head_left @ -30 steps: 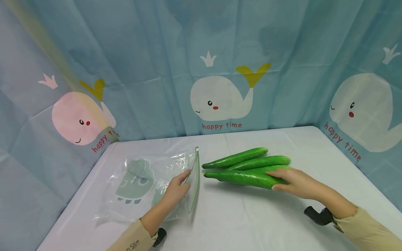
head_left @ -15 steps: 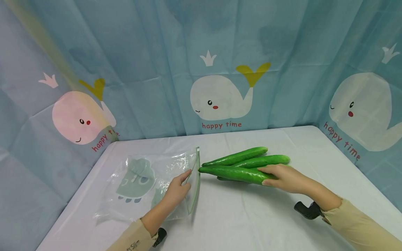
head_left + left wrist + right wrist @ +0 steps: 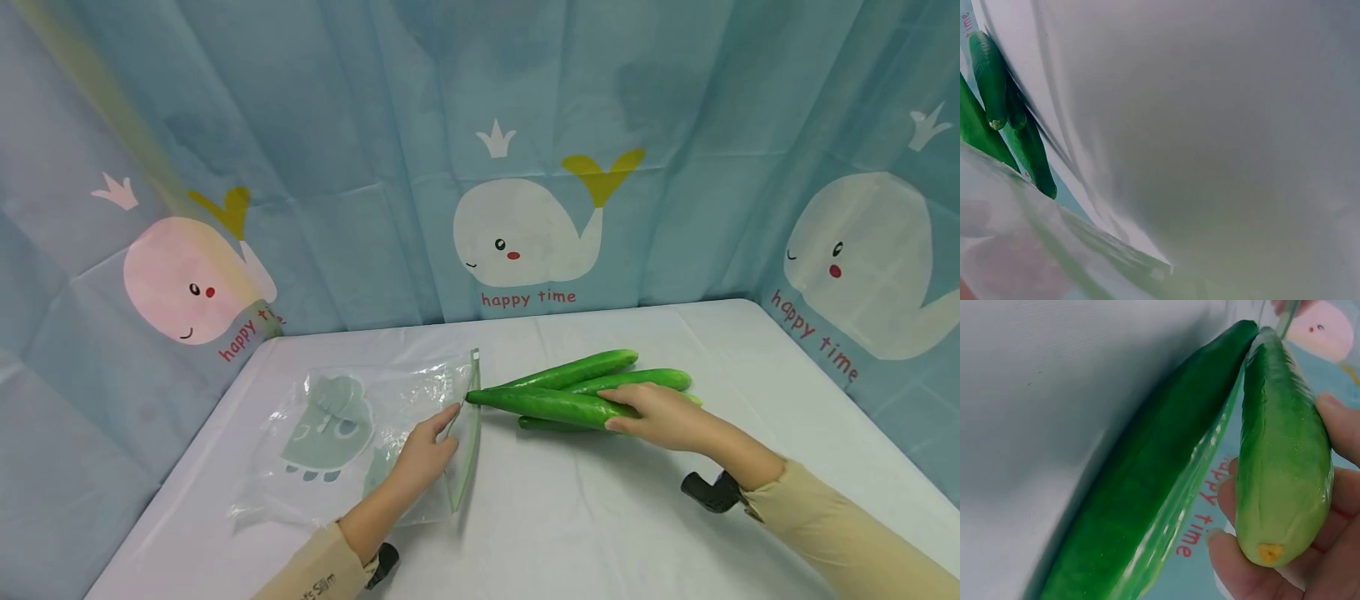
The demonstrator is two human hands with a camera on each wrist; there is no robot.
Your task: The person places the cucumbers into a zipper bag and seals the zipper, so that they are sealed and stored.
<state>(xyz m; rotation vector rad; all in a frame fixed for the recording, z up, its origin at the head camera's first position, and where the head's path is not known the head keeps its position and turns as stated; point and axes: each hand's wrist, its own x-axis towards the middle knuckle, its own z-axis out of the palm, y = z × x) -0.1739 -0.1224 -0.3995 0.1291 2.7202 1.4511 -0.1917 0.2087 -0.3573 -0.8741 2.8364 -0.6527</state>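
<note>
A clear zip bag [image 3: 405, 387] with green edging and a pale green cartoon print lies on the left of the white table, its mouth facing right. My left hand [image 3: 422, 458] holds the bag at its mouth, thumb and index finger apart at the lip; plastic blurs the fingers in the left wrist view. With curled fingers my right hand [image 3: 663, 417] grips a cucumber [image 3: 540, 404] near its blunt, paler end [image 3: 1285, 531]. The cucumber's narrow tip reaches the bag's mouth. Other cucumbers [image 3: 585, 367] lie behind and under it, partly covered by the right hand.
The white-covered table [image 3: 570, 533] ends at the back against a blue curtain [image 3: 360, 200] printed with whales. Curtains also flank both sides. A black wrist device [image 3: 712, 492] hangs under the right forearm, another [image 3: 384, 567] at the left wrist.
My right hand has lifted the cucumber slightly off the pile and moved left, bringing its tip to the bag's mouth. The left hand and bag have hardly moved.
</note>
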